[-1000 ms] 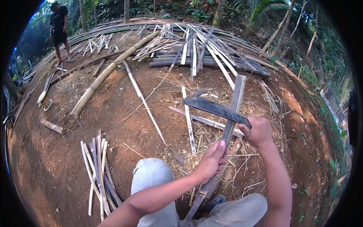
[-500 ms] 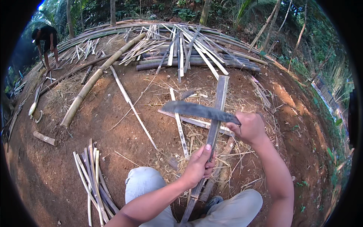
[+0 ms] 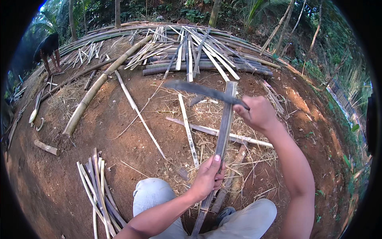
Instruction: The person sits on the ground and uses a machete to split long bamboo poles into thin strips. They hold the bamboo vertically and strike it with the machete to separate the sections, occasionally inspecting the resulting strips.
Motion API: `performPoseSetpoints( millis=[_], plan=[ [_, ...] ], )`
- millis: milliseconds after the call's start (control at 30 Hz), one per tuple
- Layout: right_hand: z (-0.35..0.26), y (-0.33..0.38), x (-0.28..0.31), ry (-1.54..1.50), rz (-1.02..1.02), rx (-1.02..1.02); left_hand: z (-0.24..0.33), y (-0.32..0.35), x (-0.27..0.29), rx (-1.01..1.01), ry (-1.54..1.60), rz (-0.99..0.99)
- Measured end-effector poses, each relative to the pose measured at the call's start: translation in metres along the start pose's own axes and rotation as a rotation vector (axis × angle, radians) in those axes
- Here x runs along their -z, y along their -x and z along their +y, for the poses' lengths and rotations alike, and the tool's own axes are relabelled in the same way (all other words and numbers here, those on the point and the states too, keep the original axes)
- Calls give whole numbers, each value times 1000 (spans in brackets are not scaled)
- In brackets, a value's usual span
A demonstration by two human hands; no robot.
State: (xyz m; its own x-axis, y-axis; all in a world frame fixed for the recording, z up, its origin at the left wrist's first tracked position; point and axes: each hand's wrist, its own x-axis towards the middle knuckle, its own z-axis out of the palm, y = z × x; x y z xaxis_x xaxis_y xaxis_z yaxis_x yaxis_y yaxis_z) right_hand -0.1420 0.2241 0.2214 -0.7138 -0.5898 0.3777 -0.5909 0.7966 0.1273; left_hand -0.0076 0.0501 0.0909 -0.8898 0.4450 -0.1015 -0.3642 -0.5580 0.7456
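Observation:
My left hand (image 3: 208,176) is wrapped round a dark bamboo strip (image 3: 224,133), thumb along its face. The strip slants from between my knees up and away from me. My right hand (image 3: 258,113) grips a machete (image 3: 199,91) by its handle, which the fingers mostly hide. The curved dark blade points left and crosses the strip near its far end; I cannot tell whether it touches. Under the strip lie another split bamboo piece (image 3: 207,130) and a short bamboo log (image 3: 238,171), among pale shavings (image 3: 199,115).
A bundle of thin strips (image 3: 99,195) lies at the near left. A long bamboo pole (image 3: 101,81) stretches across the left side. Farther off are bamboo poles (image 3: 171,71) with split pieces piled on top (image 3: 211,55). Another person (image 3: 48,51) bends over at the far left.
My right hand has raised the machete up the strip, away from my left hand, and turned its tip farther away. My left hand keeps its grip. The other person has bent lower.

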Motion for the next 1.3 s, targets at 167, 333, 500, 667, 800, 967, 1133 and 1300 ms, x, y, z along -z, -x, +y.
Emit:
performPoseSetpoints(
  millis=[167,333,500,667,800,967,1133,1300],
  plan=[
    [13,-29,10,-35,-6,-149,6,-5,4,-43,-21,7],
    [17,-29,21,113,-137,7,9,-4,2,-18,2,0],
    [4,-10,15,176,-12,213,9,-5,1,-45,-10,1],
    [7,-25,22,-5,-1,0,13,6,3,-48,-18,-25],
    [14,-33,26,88,-106,-64,5,-1,3,-40,-2,-1],
    [-3,-24,28,110,-106,31,6,3,0,-45,-15,-14],
    [1,-25,30,121,-105,12,4,11,-3,-3,11,-29],
    [4,-26,27,75,-85,-83,7,4,-1,-33,-10,4]
  ],
)
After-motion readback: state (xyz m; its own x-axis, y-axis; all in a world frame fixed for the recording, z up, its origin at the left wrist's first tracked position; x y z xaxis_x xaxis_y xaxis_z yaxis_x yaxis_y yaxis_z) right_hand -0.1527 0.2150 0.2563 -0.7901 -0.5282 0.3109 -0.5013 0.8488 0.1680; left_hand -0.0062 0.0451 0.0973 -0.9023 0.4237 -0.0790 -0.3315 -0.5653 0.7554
